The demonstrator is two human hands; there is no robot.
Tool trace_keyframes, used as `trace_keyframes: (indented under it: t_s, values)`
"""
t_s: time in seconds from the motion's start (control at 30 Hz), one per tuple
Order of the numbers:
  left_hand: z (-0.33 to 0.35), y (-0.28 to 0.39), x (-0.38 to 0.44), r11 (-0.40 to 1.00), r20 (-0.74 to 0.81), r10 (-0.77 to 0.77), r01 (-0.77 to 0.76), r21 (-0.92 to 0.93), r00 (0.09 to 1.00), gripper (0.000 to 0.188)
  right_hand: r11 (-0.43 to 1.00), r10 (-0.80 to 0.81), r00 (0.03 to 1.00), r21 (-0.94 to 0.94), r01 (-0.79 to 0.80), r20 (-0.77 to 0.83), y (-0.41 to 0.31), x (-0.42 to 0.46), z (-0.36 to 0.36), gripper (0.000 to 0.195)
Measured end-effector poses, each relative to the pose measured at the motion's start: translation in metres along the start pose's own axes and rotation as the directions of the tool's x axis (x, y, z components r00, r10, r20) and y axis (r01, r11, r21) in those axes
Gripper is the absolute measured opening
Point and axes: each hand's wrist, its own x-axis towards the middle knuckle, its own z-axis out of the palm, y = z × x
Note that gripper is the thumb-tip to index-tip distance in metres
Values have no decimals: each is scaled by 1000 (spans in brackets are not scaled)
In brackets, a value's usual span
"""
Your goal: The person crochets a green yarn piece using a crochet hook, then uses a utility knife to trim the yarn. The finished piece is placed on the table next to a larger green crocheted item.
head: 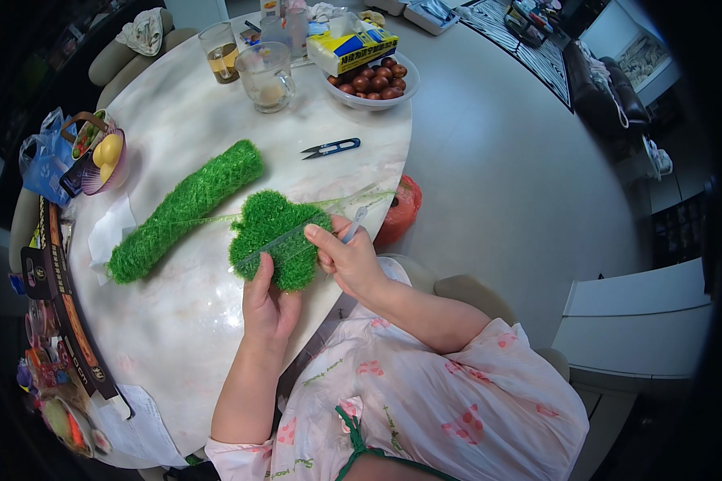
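A fluffy green flower-shaped piece (277, 216) is held between my hands above the table's near edge. My left hand (269, 300) grips its lower edge, with the thumb on a clear plastic ruler (283, 242) lying across it. My right hand (349, 252) pinches the ruler and the piece's right side, and a slim tool with a pale handle (355, 224) sticks up between its fingers. Left of the piece lies a long fluffy green roll (186, 210). A thin green strand (216, 219) runs between the roll and the piece. Thread snips (331, 148) lie beyond them.
On the marble-look table (174, 337) stand a glass mug (266, 78), a glass of amber drink (221, 57) and a bowl of brown round items (373, 87) with a tissue pack (352, 48) on top. A purple basket (117, 171) and long dark packaging (75, 312) line the left side.
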Motion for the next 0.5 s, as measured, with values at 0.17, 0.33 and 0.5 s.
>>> trace_keyframes:
  t_s: [0.17, 0.33, 0.5]
  values:
    - [2, 0, 2, 1000, 37, 1, -1, 12, 999, 41, 999, -18, 1000, -36, 18, 0, 4, 2, -2, 18]
    - [-1, 1, 4, 1000, 44, -18, 19, -12, 999, 41, 997, -29, 1000, -75, 29, -7, 8, 4, -5, 20]
    - [1, 1, 5, 999, 31, -9, 10, -52, 999, 38, 992, -39, 999, -122, 37, -17, 10, 5, -6, 21]
